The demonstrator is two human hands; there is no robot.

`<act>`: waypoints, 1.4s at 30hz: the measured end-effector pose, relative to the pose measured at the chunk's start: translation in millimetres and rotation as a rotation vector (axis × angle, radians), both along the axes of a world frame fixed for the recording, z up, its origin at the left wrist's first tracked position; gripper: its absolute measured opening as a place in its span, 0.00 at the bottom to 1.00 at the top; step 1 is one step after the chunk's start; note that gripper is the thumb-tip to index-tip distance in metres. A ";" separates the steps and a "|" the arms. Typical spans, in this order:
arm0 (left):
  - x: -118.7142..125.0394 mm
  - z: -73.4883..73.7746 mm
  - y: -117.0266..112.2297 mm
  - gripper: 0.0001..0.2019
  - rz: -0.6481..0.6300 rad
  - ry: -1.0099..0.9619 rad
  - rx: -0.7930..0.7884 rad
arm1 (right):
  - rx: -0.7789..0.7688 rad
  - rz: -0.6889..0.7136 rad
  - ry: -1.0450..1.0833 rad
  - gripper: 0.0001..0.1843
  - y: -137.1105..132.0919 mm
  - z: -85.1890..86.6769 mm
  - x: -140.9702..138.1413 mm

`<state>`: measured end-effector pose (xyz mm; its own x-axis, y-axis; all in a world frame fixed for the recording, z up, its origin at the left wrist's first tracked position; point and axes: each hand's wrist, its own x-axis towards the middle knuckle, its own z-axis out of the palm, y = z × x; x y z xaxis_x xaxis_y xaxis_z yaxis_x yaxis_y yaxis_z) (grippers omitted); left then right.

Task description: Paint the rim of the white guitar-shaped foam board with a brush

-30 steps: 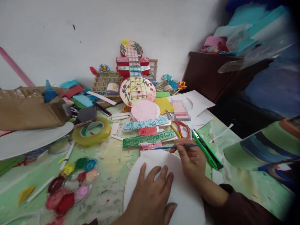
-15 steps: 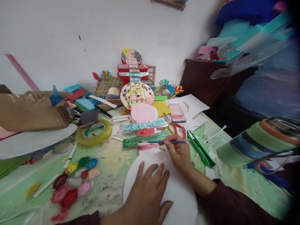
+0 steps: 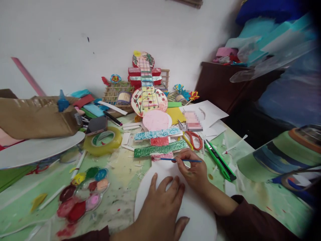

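Head view: left hand [image 3: 160, 204], fingers spread wide and flat on the white disc [image 3: 198, 217], seemingly pinning it steady on the surface [image 3: 120, 201]. Right hand [image 3: 193, 169] pinches a blue brush [image 3: 182, 160] pen-fashion; the brush is thin and near level, its bristles toward the pink strip [image 3: 162, 156] at the disc's far edge, contact unclear.

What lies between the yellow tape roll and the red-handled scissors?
Head view: white offcuts, then the craft piece's blue-painted strip and green-painted strip.
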<state>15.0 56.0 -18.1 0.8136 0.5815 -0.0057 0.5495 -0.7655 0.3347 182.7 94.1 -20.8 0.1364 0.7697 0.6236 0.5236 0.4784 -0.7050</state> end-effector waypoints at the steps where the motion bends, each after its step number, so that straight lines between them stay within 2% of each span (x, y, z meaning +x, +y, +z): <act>1: -0.3 -0.5 0.1 0.32 -0.003 -0.002 0.004 | -0.006 -0.003 0.006 0.07 -0.1 0.1 0.1; 9: -0.4 -2.5 0.6 0.32 0.005 -0.014 0.038 | -0.064 0.011 -0.046 0.07 0.8 2.3 1.2; 17: 1.6 4.0 0.5 0.32 0.007 0.021 -0.014 | -0.098 -0.027 -0.015 0.08 0.4 2.0 0.9; 28: 0.4 5.4 -0.5 0.32 0.007 0.025 -0.041 | -0.102 -0.029 -0.015 0.08 -0.6 4.8 3.6; 34: 2.0 6.9 -0.4 0.31 0.010 0.024 -0.043 | -0.189 -0.052 0.093 0.08 -0.8 3.1 4.6; 42: -0.8 8.0 -1.0 0.30 0.010 0.030 -0.043 | -0.209 -0.082 0.105 0.07 -0.9 3.1 7.7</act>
